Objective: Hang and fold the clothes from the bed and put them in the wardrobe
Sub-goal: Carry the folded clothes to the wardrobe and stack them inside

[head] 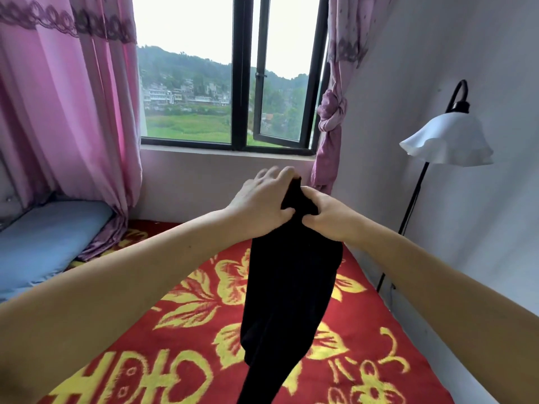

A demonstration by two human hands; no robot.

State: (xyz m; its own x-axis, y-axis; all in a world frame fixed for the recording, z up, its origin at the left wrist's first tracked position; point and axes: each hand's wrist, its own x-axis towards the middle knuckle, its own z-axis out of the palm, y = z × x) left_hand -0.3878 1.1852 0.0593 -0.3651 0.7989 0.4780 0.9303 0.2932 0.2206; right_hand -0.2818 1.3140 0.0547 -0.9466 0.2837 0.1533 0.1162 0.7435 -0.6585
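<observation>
A: Describe the room and work surface.

B: A bed with a red and yellow floral blanket fills the near half of the view. A window sits on the far wall. A pink curtain hangs at the far left, a blue pillow lies at the left, and a lamp stands against the right wall.

A: Locate the task item.

B: A black garment is held up above the middle of the bed. It hangs straight down from the grip. Its long axis is vertical, and the lower end leaves the view at the near edge.

A: State the grip.

B: Both hands meet at the top end of the garment. The left hand holds the upper tip, thumb against the cloth. Its outer fingers are blurred, so their exact position cannot be confirmed. The right hand pinches the bunched cloth just below and to the right, touching the left hand.

A: Which relation governs the next move?

B: The whole garment lies below the grip and is gathered narrow. Probably it must be spread before it is folded or hung. Neither hand is nearer; both sit on the same point, so each would travel outward along the top edge.

A: Available room?

B: Open blanket lies left and near. The right wall and the lamp stand close on the right, so that side is tighter. No wardrobe or hanger is in view.
</observation>
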